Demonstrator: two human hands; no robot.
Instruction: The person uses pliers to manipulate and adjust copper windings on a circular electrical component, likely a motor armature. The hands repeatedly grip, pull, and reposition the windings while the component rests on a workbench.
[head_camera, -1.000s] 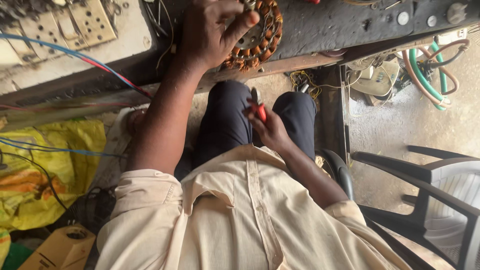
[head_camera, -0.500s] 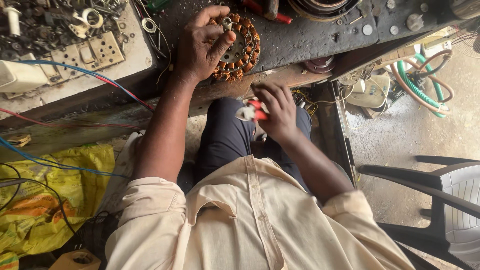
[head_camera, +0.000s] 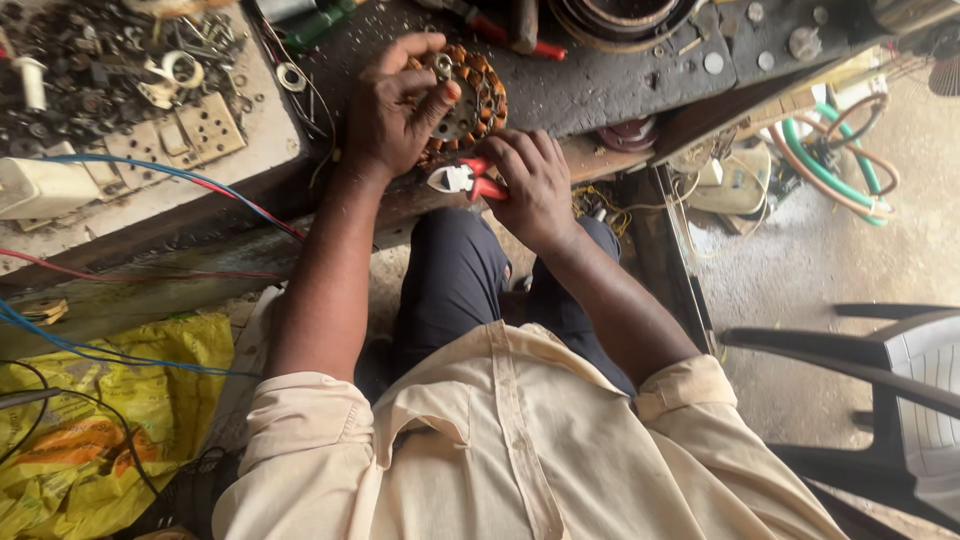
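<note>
Head view: left hand (head_camera: 395, 115) clamps the round copper-wound stator ring with orange insulation (head_camera: 470, 100) against the dark scuffed metal counter (head_camera: 620, 85), fingers curled over the ring's left rim, thumb across its face, so that grip is closed on the ring. The ring sits at the counter's near edge, just above the person's knees. Right hand (head_camera: 535, 180) is just below the ring, grip wrapped tight round the red-handled side cutters (head_camera: 465, 180); the steel nose points left, right by the ring's lower edge, jaws look nearly shut, whether they pinch a wire I cannot tell

Risks, judged from this: cutter tip is next to the left fingers, a slip could nick them. A bite too deep could sever a good winding or scrape the enamel off it. Ring sits near the counter edge, a hard pull could tip it off into the lap. Cut wire ends could fly up toward the face

Left of the ring, a heap of grey washers, nuts and metal scraps (head_camera: 110, 60) and a blue wire (head_camera: 200, 180); clutter could snag a sleeve
</note>
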